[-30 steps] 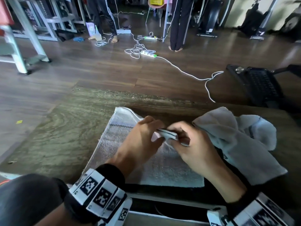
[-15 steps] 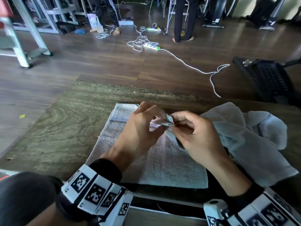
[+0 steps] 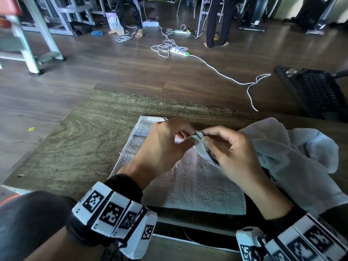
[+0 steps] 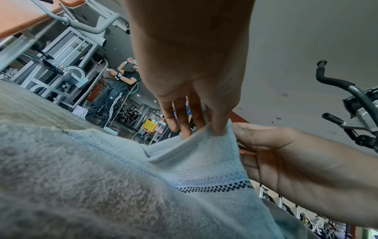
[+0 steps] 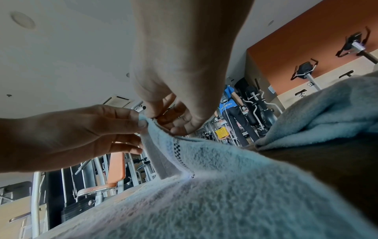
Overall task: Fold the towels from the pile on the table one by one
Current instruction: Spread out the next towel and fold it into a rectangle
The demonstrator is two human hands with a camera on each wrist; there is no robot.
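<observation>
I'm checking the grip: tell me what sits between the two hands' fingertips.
A raised corner of the towel on the table, pinched from one side by the left hand and the other by the right hand; clearest in both wrist views.

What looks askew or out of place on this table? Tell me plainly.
Little is odd. One towel lies flat, its corner pinched up by the left hand and right hand. The crumpled towel beside it is the untidy one, still unfolded.

towels: 2, one flat towel point(image 3: 188, 185), one crumpled towel point(image 3: 293, 157)
hands: 2, left hand point(image 3: 163, 146), right hand point(image 3: 231, 153)
counter point(image 3: 84, 147): 1
power strips on floor: 2, near strip point(image 3: 178, 51), far strip point(image 3: 181, 32)
standing people, legs only: 2
</observation>
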